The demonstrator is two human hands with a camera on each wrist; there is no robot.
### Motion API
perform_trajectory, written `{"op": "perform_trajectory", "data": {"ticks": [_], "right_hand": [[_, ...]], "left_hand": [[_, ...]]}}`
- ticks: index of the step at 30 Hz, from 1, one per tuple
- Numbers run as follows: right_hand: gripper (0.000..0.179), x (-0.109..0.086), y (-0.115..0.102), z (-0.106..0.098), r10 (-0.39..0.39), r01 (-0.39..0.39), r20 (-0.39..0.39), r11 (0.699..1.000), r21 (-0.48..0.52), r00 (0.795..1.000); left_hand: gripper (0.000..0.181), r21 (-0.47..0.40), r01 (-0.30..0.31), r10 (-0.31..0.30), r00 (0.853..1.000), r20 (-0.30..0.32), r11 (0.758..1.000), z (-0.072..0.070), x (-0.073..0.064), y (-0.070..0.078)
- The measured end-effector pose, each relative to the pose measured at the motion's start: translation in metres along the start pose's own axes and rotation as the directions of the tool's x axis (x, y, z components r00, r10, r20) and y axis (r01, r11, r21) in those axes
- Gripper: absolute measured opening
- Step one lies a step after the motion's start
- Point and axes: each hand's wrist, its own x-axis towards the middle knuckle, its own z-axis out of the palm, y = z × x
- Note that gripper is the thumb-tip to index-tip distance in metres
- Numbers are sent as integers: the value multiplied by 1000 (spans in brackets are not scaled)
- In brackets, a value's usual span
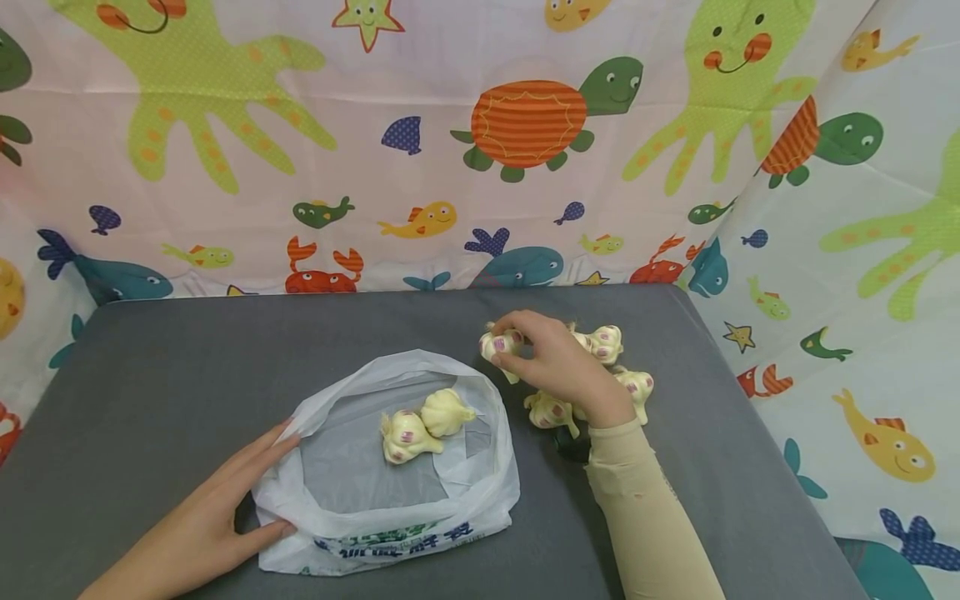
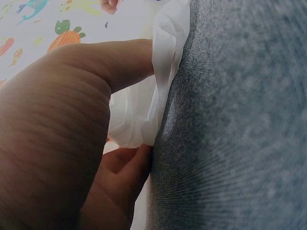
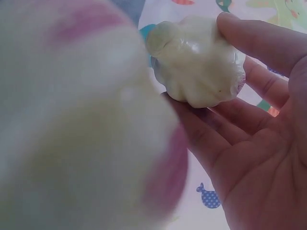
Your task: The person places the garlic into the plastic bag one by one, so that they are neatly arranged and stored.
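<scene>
My right hand [image 1: 558,354] grips a garlic bulb [image 1: 498,343] at the back of the table, left of a cluster of bulbs. In the right wrist view, the thumb and fingers hold the pale garlic bulb [image 3: 196,62] from both sides. A second bulb [image 3: 86,124], purple-marked and blurred, fills the left of that view. My left hand [image 1: 217,500] rests against the left side of a white plastic bag [image 1: 480,517], fingers at its rim and thumb on its front. The bag's mouth gapes, and two garlic bulbs [image 1: 405,437] lie inside. The left wrist view shows digits touching the plastic [image 2: 165,62].
Several more garlic bulbs [image 1: 633,387] lie around and behind my right forearm, partly hidden by it. A small dark object [image 1: 573,446] shows beside the sleeve. The grey tabletop [image 1: 187,358] meets a curtain [image 1: 420,75] printed with sea animals at the back and right.
</scene>
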Motion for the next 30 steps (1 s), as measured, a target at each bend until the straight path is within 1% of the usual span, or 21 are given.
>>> {"op": "perform_trajectory", "data": {"ticks": [3,5,13,20,23,27,30], "right_hand": [[30,0,-1,0,1,-1,6,1000,1,1000],[30,-1,-1,1,2,-2,6,1000,0,1000],[27,-1,-2,2,-5,5,9,1000,2,1000],[31,-1,-5,3,-1,1,20,1000,-12,1000],[32,-1,-6,3,-8,9,23,1000,-14,1000],[32,-2,-7,4,-28,28,24,1000,-9,999],[32,-2,-8,4,-36,36,25,999,-7,999]], "left_hand": [[105,18,17,-18,1000,15,1000,-1,1,0],[105,21,17,-18,1000,16,1000,-1,1,0],[105,15,6,-7,1000,7,1000,0,1,-1],[105,-4,-9,9,1000,1,1000,1,0,-3],[105,11,-4,4,1000,4,1000,1,0,-2],[104,-3,-1,1,1000,6,1000,1,0,-3],[104,-8,11,-11,1000,21,1000,0,1,-2]]}}
